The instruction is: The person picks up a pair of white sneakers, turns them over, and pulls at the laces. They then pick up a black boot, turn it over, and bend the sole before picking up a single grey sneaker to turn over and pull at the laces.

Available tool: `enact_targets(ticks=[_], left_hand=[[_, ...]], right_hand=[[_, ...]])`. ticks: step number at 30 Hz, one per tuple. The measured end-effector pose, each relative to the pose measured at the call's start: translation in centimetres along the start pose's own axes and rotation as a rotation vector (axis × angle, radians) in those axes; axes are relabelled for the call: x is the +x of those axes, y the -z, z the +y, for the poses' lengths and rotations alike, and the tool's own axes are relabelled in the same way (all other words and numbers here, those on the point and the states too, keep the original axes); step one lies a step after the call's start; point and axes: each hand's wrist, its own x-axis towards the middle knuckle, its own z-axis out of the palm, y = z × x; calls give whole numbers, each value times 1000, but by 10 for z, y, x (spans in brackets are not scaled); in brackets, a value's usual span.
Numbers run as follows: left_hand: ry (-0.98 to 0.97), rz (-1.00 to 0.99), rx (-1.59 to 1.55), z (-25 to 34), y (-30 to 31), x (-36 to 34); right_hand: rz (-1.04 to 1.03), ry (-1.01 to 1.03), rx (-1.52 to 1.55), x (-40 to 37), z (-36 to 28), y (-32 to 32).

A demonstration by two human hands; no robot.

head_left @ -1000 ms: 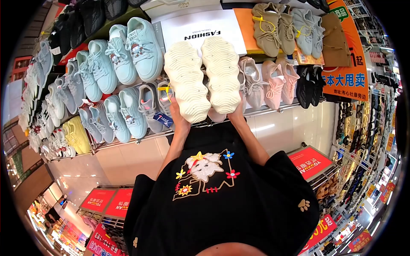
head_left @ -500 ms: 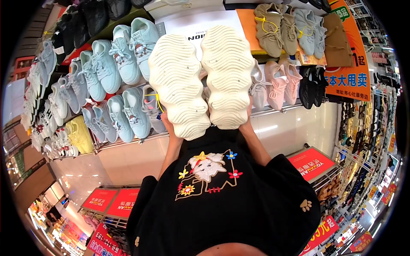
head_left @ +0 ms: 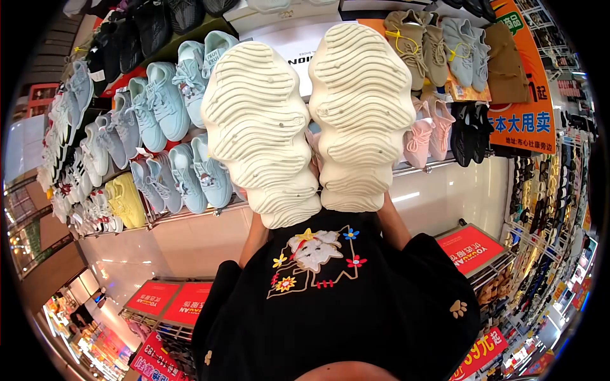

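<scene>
Two cream sneakers are held up before me, their thick, wavy-ridged soles facing my view. The left sneaker (head_left: pixel 257 127) tilts slightly outward and sits a little lower than the right sneaker (head_left: pixel 362 114). Behind the heel of the left one, my left hand (head_left: pixel 257 221) grips it, nearly all hidden by the sole. My right hand (head_left: pixel 387 203) has hold of the other sneaker near its heel, with only a sliver of the hand showing. The fingers of both hands and the sneakers' uppers are out of sight.
Shelves ahead carry light blue sneakers (head_left: pixel 168 101), yellow shoes (head_left: pixel 126 202), pink shoes (head_left: pixel 418 134), brown shoes (head_left: pixel 406 47) and black shoes (head_left: pixel 469 133). An orange sign (head_left: pixel 534 120) hangs at right. Low racks with red signs (head_left: pixel 471 249) stand on both sides.
Both sneakers have come closer to my view and look larger. They have spread slightly apart, hiding more of my hands and of the shelf behind.
</scene>
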Motion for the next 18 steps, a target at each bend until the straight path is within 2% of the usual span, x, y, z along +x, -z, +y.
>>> enact_targets(ticks=[9,11,12,13,15,18], left_hand=[[43,-21,-93,59,-65,-25],[-164,-273,95,79,-86,-33],[-317,-329,273,87,-91,-34],[-321,-326,267,101,-105,-37],[-486,-545,609,124,-142,-43],[-588,-599,706,125,-156,-46]], right_hand=[[-21,10,38,7,-3,-11],[-31,10,46,8,-6,-15],[-39,8,57,8,-6,-17],[-46,2,64,6,-8,-21],[-64,4,73,2,-12,-31],[-61,25,61,-3,-15,-48]])
